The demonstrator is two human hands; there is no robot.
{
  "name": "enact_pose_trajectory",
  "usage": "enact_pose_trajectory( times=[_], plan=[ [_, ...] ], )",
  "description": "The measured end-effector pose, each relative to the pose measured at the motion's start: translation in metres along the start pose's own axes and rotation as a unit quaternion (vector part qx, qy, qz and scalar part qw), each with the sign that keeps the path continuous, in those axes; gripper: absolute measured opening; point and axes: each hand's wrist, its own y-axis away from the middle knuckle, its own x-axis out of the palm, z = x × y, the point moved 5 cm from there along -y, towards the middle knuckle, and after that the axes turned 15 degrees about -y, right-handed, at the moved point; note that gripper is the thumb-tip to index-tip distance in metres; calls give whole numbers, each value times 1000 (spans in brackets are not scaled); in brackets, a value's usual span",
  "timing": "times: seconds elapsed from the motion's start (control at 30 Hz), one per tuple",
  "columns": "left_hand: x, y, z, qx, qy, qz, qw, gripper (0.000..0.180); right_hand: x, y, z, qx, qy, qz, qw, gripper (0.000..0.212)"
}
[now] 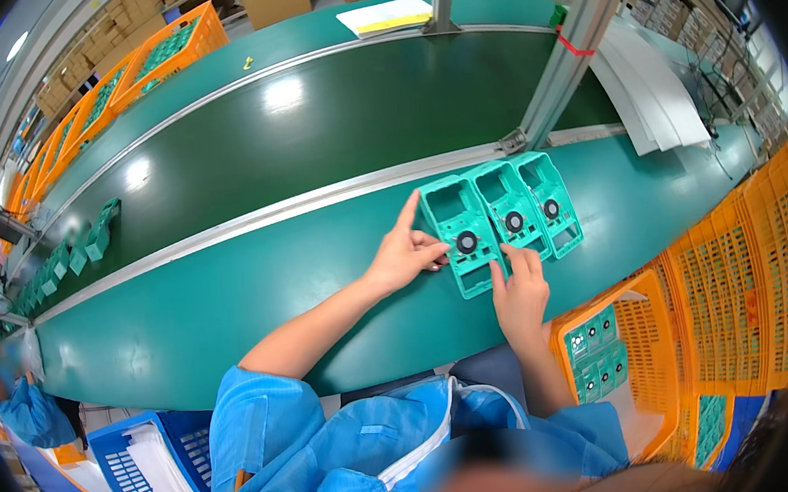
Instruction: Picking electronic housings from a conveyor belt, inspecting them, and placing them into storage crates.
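A dark green conveyor belt [309, 132] is sweeping across the upper half of the view, running from nine o'clock up toward one o'clock. Below it, a lighter green workbench [231, 307] is following the same curve, bordered by a metal rail. A grey metal post [573, 43] is rising toward one o'clock from the rail. Orange plastic crates [736, 300] are stacking up at three to four o'clock, one of them holding small green parts with black discs [596, 355]. More orange crates [161, 51] are lining the far side of the belt at eleven o'clock, and a blue crate [141, 465] is sitting at seven o'clock. The person's blue sleeves [337, 448] are filling the six o'clock edge.

Three teal plastic housings [504, 213] are lying side by side on the bench just right of centre, touching one another, each carrying a round black disc. The left hand [404, 254] is resting against the left edge of the nearest housing [458, 231], index finger pointing up along its side and the other fingers touching its face near the disc. The right hand [520, 296] is lying apart from the left, at about five o'clock from that housing, its fingertips [507, 257] pressing on the lower right corner. Neither hand is clamping around the part; both are lying open and flat against it.
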Motion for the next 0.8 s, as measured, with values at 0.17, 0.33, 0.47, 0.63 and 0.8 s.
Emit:
enact_pose_trajectory(
  times=[0.17,0.33,0.47,0.63,0.8],
  plan=[
    [-43,20,9,-22,-4,-29,999,78,26,9,38,1,-108,99,989,25],
    [-189,28,22,32,-141,-228,963,57,60,34,68,-100,-201,234,946,22],
    [-387,123,76,-84,-355,-529,766,47,95,53,85,-141,-239,334,901,21],
    [-528,225,98,-238,-491,-614,570,57,108,57,72,-120,-212,324,914,22],
    [-594,263,127,-347,-369,-623,596,74,108,54,72,-38,-214,324,921,23]
  ],
)
